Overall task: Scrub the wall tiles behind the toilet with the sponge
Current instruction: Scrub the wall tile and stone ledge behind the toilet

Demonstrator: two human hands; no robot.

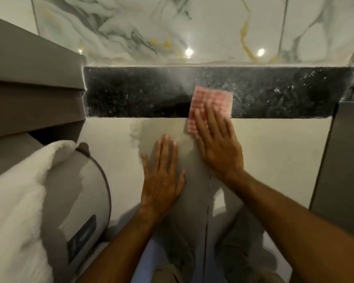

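Two hands are working flat against the wall; the right hand (pixel 219 148) is pressing a red-and-white checked sponge (pixel 211 103) with its fingers (pixel 202 123) laid out straight over the lower part, so this grip is spread and pushing rather than pinching, most likely because an open palm spreads pressure over the whole pad; the sponge is lying across the edge where the pale tile (pixel 274 152) meets the dark speckled ledge (pixel 131 92), its upper part on the black stone and its lower corner overhanging onto the tile; the left hand (pixel 161 178) is resting open and empty on the tile just beside the right one, fingers apart, apparently serving as a brace while the person is leaning forward; above the ledge the marbled tiles (pixel 151 27) are reflecting small ceiling lights; whitish streaks are showing on the ledge to the right of the sponge, which I judge to be cleaning residue; a white towel (pixel 12 201) is draped over a grey rounded fixture (pixel 80 201) at lower left, well apart from the hands; the toilet itself cannot be made out with certainty.
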